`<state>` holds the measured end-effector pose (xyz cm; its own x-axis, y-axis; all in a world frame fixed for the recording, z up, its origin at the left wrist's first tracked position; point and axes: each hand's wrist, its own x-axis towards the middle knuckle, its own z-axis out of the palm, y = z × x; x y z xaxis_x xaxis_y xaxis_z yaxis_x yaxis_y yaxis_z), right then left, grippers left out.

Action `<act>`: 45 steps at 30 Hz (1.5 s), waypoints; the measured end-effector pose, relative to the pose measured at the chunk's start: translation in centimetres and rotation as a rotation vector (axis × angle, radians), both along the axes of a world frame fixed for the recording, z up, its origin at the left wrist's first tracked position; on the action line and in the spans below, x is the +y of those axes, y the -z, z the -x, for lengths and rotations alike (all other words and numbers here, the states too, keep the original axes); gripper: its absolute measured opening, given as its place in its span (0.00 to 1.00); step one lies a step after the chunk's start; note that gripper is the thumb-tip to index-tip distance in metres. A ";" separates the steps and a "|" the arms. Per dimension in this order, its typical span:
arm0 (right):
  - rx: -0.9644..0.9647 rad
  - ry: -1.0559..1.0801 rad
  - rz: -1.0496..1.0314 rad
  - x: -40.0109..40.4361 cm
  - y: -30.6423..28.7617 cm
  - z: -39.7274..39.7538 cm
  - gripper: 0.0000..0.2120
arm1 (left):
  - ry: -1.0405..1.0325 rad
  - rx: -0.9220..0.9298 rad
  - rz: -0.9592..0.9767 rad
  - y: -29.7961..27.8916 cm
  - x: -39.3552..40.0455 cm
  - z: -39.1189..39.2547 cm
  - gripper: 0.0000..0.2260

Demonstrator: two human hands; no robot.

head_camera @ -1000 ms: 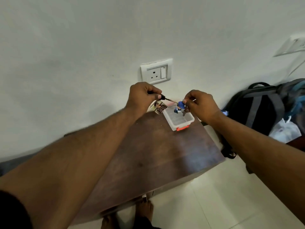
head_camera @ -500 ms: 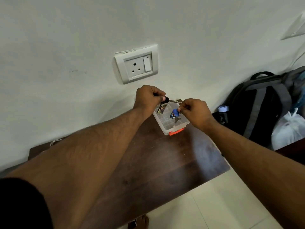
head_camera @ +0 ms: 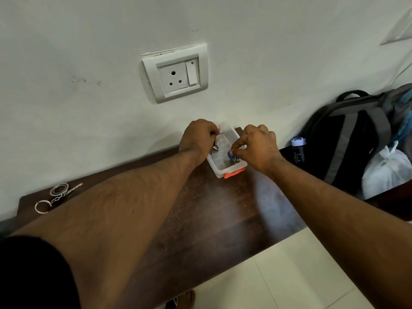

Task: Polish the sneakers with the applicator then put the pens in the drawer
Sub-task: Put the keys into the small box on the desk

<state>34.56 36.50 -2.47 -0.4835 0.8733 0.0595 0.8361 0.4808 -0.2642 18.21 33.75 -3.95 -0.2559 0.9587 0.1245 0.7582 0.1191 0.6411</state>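
Clear plastic box [head_camera: 219,170] with orange latch stands open, blue-tagged keys [head_camera: 229,154] hanging into it.

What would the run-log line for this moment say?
left hand: grips small item over clear plastic box | right hand: pinches blue tag in box | box on wooden table | sneakers, pens: not visible

- Soft, even, rather dim light is cast over the scene; no glare is seen.
- A faint shadow is thrown on the wall [head_camera: 156,134] left of the left hand [head_camera: 197,136].
- Wide-angle bending is noticed at the edges.
- The near forearms are rendered slightly soft.
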 end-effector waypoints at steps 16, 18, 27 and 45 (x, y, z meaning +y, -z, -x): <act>-0.126 -0.057 0.049 -0.6 -1.2 2.8 0.04 | 0.031 0.179 -0.032 -0.9 -1.5 2.5 0.10; -0.122 -0.056 0.050 -1.0 -1.7 3.4 0.05 | 0.020 0.159 -0.037 -1.2 -3.1 3.4 0.10; -0.003 -0.225 0.116 -6.8 -4.0 10.6 0.05 | -0.222 0.052 0.012 -0.8 -17.3 11.7 0.08; -0.161 -0.629 0.293 -18.8 2.6 33.6 0.23 | -0.592 -0.049 0.391 1.7 -32.0 24.1 0.16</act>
